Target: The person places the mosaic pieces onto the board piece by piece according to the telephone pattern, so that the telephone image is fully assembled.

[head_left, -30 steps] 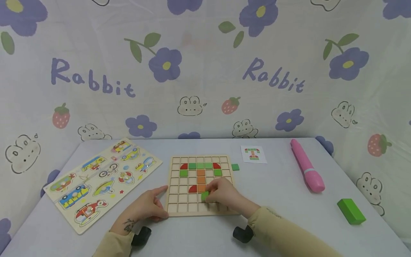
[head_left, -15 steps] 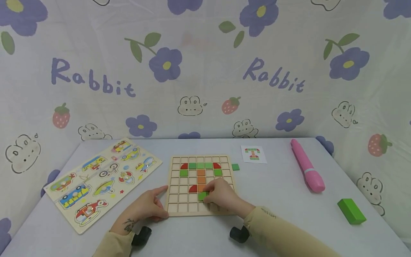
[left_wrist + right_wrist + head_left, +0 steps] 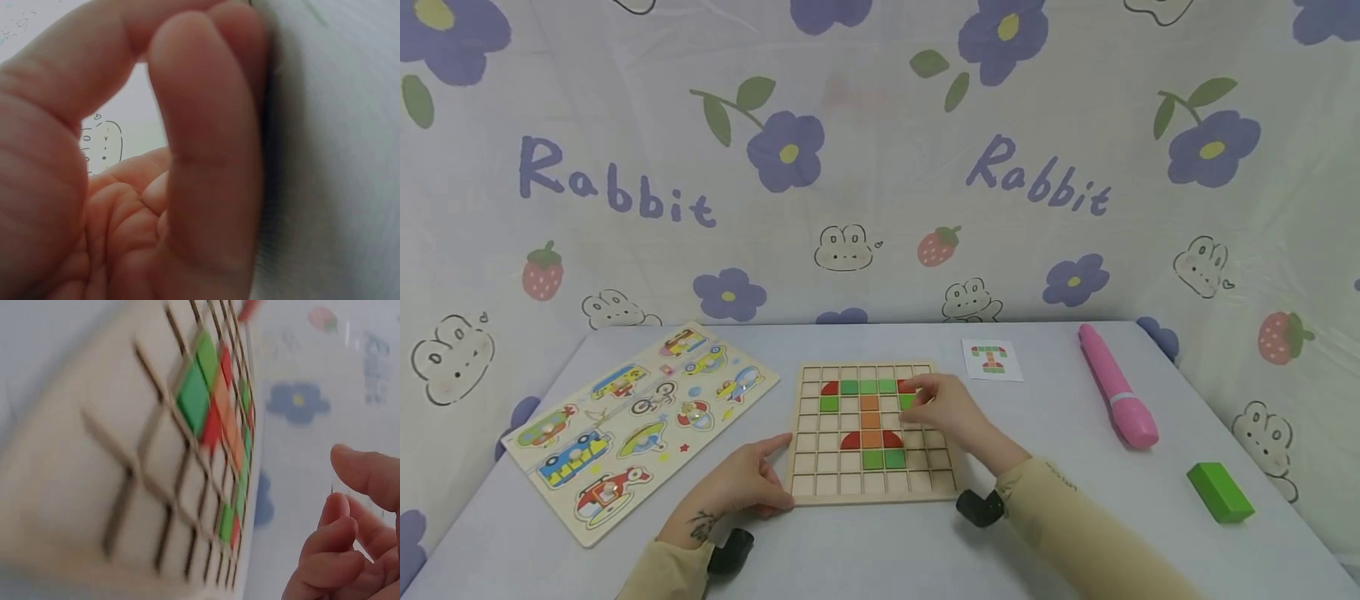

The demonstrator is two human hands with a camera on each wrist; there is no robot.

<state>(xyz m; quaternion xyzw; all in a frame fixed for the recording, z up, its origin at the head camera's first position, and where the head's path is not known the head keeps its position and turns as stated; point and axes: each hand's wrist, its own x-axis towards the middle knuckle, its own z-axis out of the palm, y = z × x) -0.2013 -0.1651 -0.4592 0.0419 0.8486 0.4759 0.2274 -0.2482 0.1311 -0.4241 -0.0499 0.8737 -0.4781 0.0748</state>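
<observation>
A wooden grid board (image 3: 808,483) lies mid-table with green, orange and red tiles set in a mushroom-like pattern. Two green squares (image 3: 883,459) form its lowest row, under an orange tile (image 3: 870,439) flanked by red quarter-round tiles (image 3: 850,441). My left hand (image 3: 745,479) touches the board's left edge with index finger and thumb spread apart. Over the board's upper right side, my right hand (image 3: 951,417) hovers, thumb and index finger parted; the right wrist view shows no tile between its fingers (image 3: 359,469). It partly covers a red and a green tile.
A picture card (image 3: 992,360) with the same pattern lies behind the board, to the right. On the left is a vehicle puzzle board (image 3: 640,429). A pink, pen-shaped object (image 3: 1118,387) and a green block (image 3: 1221,493) lie on the right.
My right hand has let go of a green square in the bottom row and moved up and right. A loose green tile beside the board is now hidden behind it. The left hand stays put.
</observation>
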